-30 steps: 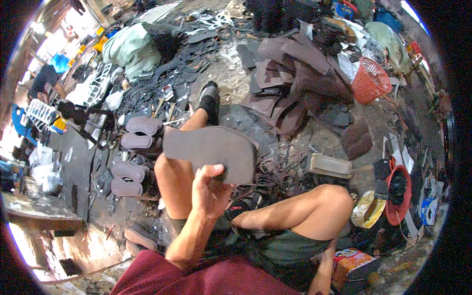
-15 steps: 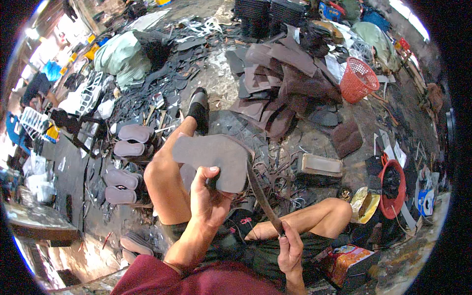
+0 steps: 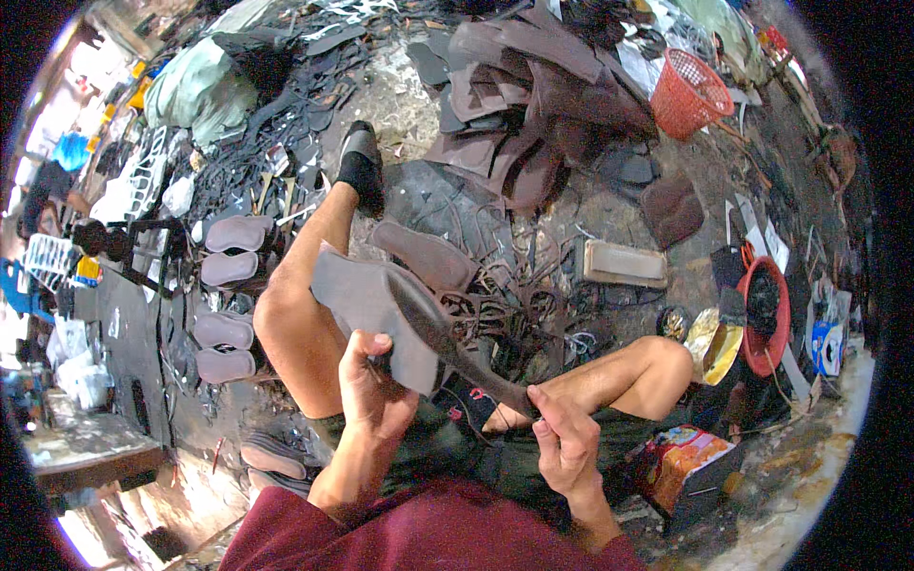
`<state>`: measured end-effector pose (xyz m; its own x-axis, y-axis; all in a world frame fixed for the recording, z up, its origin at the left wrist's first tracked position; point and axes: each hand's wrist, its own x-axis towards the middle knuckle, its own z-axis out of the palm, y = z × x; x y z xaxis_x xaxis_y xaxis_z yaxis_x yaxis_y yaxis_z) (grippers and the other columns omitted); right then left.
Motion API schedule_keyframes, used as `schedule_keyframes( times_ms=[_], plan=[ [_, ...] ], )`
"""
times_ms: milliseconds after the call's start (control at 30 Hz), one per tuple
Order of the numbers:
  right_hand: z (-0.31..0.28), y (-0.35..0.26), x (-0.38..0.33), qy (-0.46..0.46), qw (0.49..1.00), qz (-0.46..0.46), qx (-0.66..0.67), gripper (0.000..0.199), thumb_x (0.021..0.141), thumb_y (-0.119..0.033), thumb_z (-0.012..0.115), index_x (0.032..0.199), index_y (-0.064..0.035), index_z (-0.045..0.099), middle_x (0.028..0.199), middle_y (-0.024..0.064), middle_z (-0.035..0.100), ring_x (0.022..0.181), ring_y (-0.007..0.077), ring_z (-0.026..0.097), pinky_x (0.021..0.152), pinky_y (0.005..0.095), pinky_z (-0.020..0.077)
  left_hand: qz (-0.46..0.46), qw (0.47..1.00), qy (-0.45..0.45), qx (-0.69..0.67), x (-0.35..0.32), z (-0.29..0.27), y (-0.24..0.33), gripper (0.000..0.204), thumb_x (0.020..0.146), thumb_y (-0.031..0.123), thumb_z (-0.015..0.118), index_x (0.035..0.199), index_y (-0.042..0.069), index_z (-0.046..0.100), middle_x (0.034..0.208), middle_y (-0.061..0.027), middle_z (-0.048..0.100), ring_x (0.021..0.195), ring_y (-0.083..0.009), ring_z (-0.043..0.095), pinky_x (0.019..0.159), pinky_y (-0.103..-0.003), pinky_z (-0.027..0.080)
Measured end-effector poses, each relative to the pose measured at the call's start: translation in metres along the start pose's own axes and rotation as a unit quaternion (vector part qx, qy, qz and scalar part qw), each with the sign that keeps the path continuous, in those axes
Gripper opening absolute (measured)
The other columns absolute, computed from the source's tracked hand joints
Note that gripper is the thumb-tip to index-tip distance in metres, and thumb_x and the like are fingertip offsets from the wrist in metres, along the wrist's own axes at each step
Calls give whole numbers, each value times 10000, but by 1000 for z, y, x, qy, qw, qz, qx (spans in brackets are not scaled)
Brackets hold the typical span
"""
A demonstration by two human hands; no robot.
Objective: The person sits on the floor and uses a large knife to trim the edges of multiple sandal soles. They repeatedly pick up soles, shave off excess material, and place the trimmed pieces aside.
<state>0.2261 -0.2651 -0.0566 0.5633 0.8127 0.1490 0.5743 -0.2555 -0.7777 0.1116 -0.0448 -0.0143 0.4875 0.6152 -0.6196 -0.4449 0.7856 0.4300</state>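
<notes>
My left hand [image 3: 376, 395] grips a grey-brown shoe sole [image 3: 357, 295], its thumb pressed on the flat face. Along the sole's right side runs a long dark strip [image 3: 466, 366], joined to it near the far end and curving away toward me. The strip's near end is pinched between the thumb and fingers of my right hand [image 3: 569, 445]. Just beyond the held sole, another brown sole-shaped piece [image 3: 424, 255] lies over the floor between my legs. Whatever my left fingers do beneath the sole is hidden.
Stacked soles [image 3: 228, 252] stand left of my bent leg. Brown sheets [image 3: 533, 114] are heaped ahead, with a red basket [image 3: 690, 95] beyond them. A long pale block [image 3: 624, 264], curled offcuts [image 3: 514, 285], a red bowl [image 3: 764, 319] and a printed box [image 3: 681, 466] lie on the right.
The held sole has turned and tilted, and more of the strip stands away from its edge. My right hand has come up with the strip's end. The whole view has shifted.
</notes>
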Motion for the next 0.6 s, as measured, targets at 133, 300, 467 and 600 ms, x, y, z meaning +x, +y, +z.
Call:
schedule_keyframes(
  times_ms=[133, 300, 467, 600],
  plan=[
    [-12, -15, 5, -6, 1000, -9, -13, 374, 911, -156, 636, 1283, -160, 669, 755, 108, 577, 665, 309, 610, 608, 413, 507, 21, 996, 64, 59, -5, -4, -6, 242, 738, 170, 596, 962, 86, 631, 842, -41, 668, 748, -233, 640, 728, -348, 545],
    [-5, -24, 16, -73, 997, 1, 41, 413, 935, -175, 631, 1348, -188, 620, 731, 88, 577, 623, 300, 602, 566, 408, 494, 34, 996, 28, 79, -1, -54, -9, 589, 627, 109, 525, 1201, -24, 522, 1110, -173, 620, 1042, -364, 613, 1005, -536, 490],
    [19, -28, 40, -134, 989, 38, 57, 367, 962, -99, 585, 1327, -101, 622, 872, 144, 673, 725, 312, 653, 665, 399, 524, 63, 985, -24, 159, 3, -67, -16, 585, 606, 117, 543, 1176, -11, 542, 1030, -144, 643, 964, -330, 642, 868, -417, 542],
    [34, -30, 62, -189, 979, 41, 67, 396, 960, -82, 583, 1355, -110, 602, 948, 145, 690, 732, 285, 656, 675, 387, 530, 50, 971, -21, 234, 3, -98, -7, 691, 540, 61, 549, 1219, -57, 505, 1084, -175, 639, 983, -333, 652, 902, -423, 552]
  ],
)
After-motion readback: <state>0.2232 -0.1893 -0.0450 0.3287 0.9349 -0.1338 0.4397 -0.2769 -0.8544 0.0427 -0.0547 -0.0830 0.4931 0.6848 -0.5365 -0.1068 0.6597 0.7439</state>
